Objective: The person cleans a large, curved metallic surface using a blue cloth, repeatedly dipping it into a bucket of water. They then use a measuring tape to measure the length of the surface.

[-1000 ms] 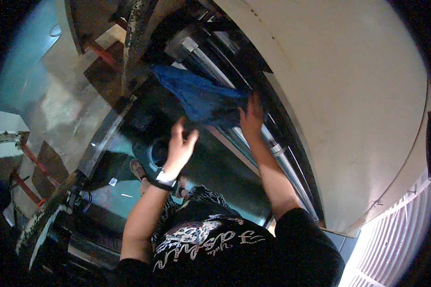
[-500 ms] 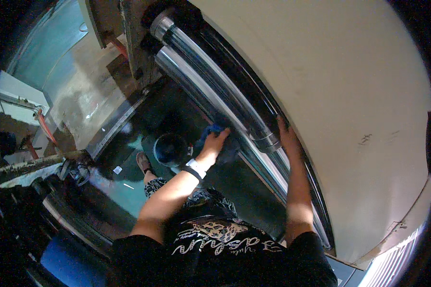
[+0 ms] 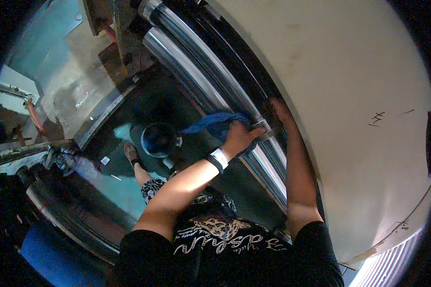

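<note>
My left hand (image 3: 242, 137) grips a crumpled blue cloth (image 3: 220, 122) and presses it against the shiny metal rollers. Its thumb stretches toward the collar (image 3: 268, 134) at the near end of the upper roller (image 3: 210, 57). A second bright roller (image 3: 187, 71) runs alongside, below the first. Beyond them, my right hand (image 3: 280, 112) reaches into the dark gap beside the large cream-coloured cylinder or panel (image 3: 349, 95). Its fingers are in shadow and partly hidden, so I cannot make out their grip.
A round bucket (image 3: 159, 139) stands on the dark floor by my foot (image 3: 130, 152). Behind at lower left are dark rollers (image 3: 72, 222) and a blue surface (image 3: 57, 256). An upright machine frame (image 3: 119, 33) stands at the far end of the rollers.
My left hand has moved right and onto the rollers with the blue cloth, which now shows spread out. My right hand has shifted slightly farther up along the gap. The view has shifted too.
</note>
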Demonstrator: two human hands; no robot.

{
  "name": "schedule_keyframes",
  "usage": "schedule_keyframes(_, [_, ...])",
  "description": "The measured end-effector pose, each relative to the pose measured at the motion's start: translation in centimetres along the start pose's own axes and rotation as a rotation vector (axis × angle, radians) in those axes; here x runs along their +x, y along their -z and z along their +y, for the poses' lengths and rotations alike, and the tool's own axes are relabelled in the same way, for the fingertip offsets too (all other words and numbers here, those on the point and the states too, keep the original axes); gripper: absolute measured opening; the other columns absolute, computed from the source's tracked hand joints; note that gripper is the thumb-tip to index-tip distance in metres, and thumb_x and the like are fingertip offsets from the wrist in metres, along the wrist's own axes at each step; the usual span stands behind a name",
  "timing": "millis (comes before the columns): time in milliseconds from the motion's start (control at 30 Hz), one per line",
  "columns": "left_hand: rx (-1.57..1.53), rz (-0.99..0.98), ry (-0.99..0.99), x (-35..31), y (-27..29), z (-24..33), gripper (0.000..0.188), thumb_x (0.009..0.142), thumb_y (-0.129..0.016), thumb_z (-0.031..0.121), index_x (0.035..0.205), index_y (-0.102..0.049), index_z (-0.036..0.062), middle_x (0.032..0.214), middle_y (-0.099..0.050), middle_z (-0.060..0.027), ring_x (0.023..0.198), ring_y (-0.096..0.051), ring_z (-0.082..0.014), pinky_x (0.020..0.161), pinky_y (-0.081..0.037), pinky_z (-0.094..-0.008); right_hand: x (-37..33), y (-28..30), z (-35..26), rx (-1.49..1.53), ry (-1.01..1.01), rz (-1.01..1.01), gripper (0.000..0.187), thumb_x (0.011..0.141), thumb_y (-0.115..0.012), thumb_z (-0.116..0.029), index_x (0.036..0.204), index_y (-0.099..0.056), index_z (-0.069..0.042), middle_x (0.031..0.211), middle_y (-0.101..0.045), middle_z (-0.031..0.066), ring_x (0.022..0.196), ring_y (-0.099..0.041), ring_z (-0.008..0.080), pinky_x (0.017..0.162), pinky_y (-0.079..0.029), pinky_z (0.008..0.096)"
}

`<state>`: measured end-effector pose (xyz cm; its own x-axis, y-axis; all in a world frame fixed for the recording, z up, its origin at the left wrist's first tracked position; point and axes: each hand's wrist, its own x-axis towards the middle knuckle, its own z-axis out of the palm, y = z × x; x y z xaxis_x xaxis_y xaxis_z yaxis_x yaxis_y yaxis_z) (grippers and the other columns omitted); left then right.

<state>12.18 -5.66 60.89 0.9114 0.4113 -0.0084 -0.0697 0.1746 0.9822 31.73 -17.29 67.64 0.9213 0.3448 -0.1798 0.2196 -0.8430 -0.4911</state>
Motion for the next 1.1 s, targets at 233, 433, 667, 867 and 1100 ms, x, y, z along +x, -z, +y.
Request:
schedule_keyframes(233, [-0.336,0.021,0.028,-0.6,0.4,1.3,0.067,0.064,-0.077,0.027,0.109,-0.041,-0.0072,0.108,-0.052,-0.0234,0.105,-0.047,-0.0315,0.091,-0.036,-0.0364,0.4,-0.4,2.7,0.076,-0.106,-0.126,0.04,0.087,-0.04,-0.034,0.108,-0.053,-0.002,0.103,-0.055,0.0121,0.096,-0.048,0.0197,0.087,-0.036,0.0329])
schedule_keyframes(433, [-0.422,0.01,0.069,-0.2,0.4,-0.3,0.073,0.061,-0.078,0.019,0.114,-0.035,-0.0058,0.114,-0.05,-0.0184,0.108,-0.046,-0.0283,0.093,-0.035,-0.0339,0.8,-1.2,3.5,0.054,-0.112,-0.115,0.041,0.087,-0.039,-0.033,0.105,-0.056,-0.001,0.098,-0.058,0.0118,0.091,-0.05,0.0189,0.084,-0.038,0.032])
schedule_keyframes(667, [-0.383,0.013,0.035,-0.3,1.0,-1.1,0.069,0.06,-0.079,0.018,0.112,-0.039,-0.0043,0.109,-0.053,-0.0181,0.103,-0.05,-0.0283,0.092,-0.036,-0.0348,-3.2,-1.5,-2.4,-0.067,0.022,0.02,0.04,0.086,-0.038,-0.028,0.111,-0.053,-0.001,0.109,-0.054,0.0173,0.103,-0.05,0.0289,0.09,-0.036,0.0341])
schedule_keyframes(867, [-0.489,0.061,0.037,-1.0,1.7,0.2,0.062,0.063,-0.077,0.017,0.11,-0.041,-0.0041,0.106,-0.055,-0.018,0.1,-0.052,-0.0284,0.087,-0.04,-0.0345,-5.6,-3.0,-4.7,-0.215,0.014,0.228,0.042,0.087,-0.035,-0.03,0.116,-0.05,-0.003,0.114,-0.052,0.0182,0.106,-0.049,0.0306,0.092,-0.035,0.0359])
schedule_keyframes(1100, [-0.3,0.086,0.183,-2.5,2.4,0.0,0.05,0.07,-0.071,0.019,0.106,-0.045,-0.0051,0.104,-0.056,-0.0185,0.098,-0.053,-0.0254,0.085,-0.04,-0.033,-10.0,-2.8,-13.1,-0.463,-0.137,0.17,0.041,0.088,-0.035,-0.031,0.118,-0.049,-0.008,0.113,-0.053,0.0182,0.1,-0.051,0.0354,0.086,-0.039,0.0405])
